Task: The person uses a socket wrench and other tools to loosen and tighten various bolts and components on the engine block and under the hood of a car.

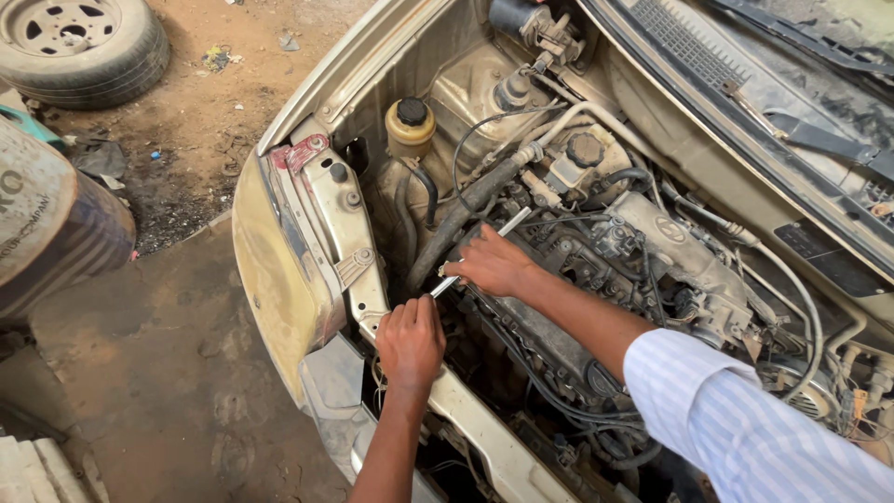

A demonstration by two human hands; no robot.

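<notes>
nearest the camera, the left hand (410, 343) rests knuckles-up on the pale front crossmember (368, 279) of the car, its fingers curled together and pressed down at the edge; whether they close around anything beneath cannot be told. just beyond it, the right hand (491, 264) is clamped around the middle of a slim metal wrench (480, 253), which sits low in the engine bay between the crossmember and the engine block (643, 251). the wrench's long axis runs on a diagonal: its lower end points down-left toward the left hand, and its upper end points up-right toward the thick black hose (456, 224) and the tangle of cables behind it. the risk, as i judge it, is a slip: if the tool jumps off whatever it bears on, the right knuckles would drive into the hose, wiring or sharp brackets close around them, and the lower end could strike the left hand lying just beside it. farther back stand a yellowish fluid reservoir (410, 126) with a black cap, and, well apart on the dirt, a spare tyre (79, 42).
</notes>
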